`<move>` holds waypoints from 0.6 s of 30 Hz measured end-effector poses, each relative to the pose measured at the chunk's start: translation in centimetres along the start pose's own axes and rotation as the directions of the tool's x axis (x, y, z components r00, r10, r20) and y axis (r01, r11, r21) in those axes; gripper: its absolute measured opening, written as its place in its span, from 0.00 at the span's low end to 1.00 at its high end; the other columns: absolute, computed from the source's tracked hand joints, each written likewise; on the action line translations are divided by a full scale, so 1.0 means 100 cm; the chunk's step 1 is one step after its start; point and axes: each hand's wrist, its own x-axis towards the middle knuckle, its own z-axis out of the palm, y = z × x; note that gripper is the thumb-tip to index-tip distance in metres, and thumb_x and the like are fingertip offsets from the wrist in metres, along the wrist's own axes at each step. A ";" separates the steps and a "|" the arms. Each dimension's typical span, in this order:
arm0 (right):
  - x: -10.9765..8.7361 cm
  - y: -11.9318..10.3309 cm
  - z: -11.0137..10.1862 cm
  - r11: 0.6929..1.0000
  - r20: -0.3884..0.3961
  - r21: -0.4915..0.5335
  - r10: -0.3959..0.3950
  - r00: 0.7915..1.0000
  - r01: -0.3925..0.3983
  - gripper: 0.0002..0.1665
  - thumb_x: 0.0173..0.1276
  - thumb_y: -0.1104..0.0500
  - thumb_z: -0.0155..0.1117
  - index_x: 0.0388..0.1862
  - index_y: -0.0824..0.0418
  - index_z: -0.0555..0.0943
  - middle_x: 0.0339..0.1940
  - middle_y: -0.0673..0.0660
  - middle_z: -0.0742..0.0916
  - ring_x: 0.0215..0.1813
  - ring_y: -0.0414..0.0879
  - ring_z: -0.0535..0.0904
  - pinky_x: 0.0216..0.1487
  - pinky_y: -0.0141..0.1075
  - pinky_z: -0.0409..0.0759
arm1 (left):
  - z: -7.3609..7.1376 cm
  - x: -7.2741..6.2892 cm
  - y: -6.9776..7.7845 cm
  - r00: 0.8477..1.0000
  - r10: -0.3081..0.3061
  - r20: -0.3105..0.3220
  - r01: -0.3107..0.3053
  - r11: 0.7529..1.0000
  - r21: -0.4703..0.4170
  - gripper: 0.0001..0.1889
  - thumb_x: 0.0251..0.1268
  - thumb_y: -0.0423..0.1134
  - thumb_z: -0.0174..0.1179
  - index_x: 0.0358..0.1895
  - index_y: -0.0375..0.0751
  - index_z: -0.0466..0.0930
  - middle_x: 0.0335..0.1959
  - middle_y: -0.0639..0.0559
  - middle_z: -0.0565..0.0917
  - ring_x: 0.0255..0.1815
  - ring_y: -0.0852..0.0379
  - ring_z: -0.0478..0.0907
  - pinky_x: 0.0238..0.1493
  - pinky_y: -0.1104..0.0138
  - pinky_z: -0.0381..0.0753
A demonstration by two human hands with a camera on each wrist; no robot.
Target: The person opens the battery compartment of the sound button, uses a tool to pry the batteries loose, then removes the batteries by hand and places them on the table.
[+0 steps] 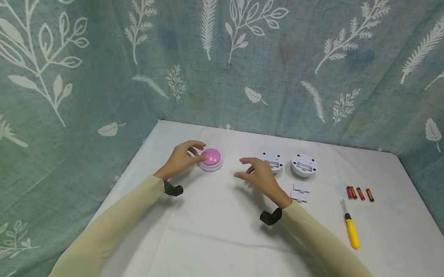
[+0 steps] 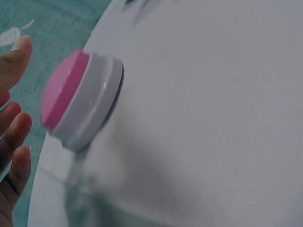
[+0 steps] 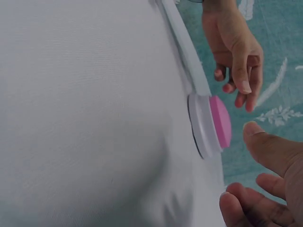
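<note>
White desk [image 1: 215, 248], left hand [image 1: 182, 156] and right hand [image 1: 259, 173] above it, both empty
Fingers hang loosely bent, thumbs apart; the pink dome [image 1: 211, 157] sits at back left, just beside the left hand; four batteries [image 1: 360, 193] lie at right.

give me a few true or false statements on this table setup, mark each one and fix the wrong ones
1. The pink-topped button sits pink side up on the table. True.
2. Six batteries lie on the table. False: there are four batteries.
3. The screwdriver has a yellow handle. True.
4. The right hand grips the screwdriver. False: the right hand holds nothing.
5. Both round white units have their battery slots facing up. True.
6. In the head view, the white covers lie left of the button. False: the covers lie to its right.
</note>
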 end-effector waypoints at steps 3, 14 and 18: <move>0.009 -0.002 0.009 0.999 0.030 0.020 0.031 0.999 -0.031 0.35 0.62 0.48 0.80 0.64 0.62 0.83 0.56 0.60 0.88 0.37 0.44 0.86 0.47 0.44 0.81 | -0.005 -0.002 -0.011 1.000 -0.026 -0.013 0.026 0.999 0.030 0.30 0.59 0.52 0.76 0.64 0.48 0.81 0.55 0.50 0.84 0.46 0.53 0.81 0.44 0.58 0.80; 0.036 -0.005 0.041 0.996 0.042 0.087 0.026 0.999 -0.030 0.37 0.61 0.51 0.81 0.65 0.67 0.81 0.61 0.62 0.85 0.39 0.45 0.86 0.37 0.35 0.83 | -0.010 0.001 -0.029 0.988 -0.140 0.063 0.138 0.990 0.025 0.41 0.56 0.56 0.77 0.71 0.47 0.73 0.61 0.46 0.79 0.52 0.49 0.79 0.50 0.53 0.79; 0.045 -0.007 0.050 0.996 0.034 0.084 0.033 0.999 -0.035 0.38 0.61 0.52 0.81 0.66 0.67 0.80 0.61 0.63 0.85 0.35 0.45 0.86 0.34 0.34 0.83 | -0.007 0.004 -0.032 0.983 -0.159 0.095 0.157 0.987 0.029 0.45 0.52 0.56 0.80 0.74 0.48 0.71 0.63 0.47 0.78 0.52 0.49 0.78 0.52 0.53 0.79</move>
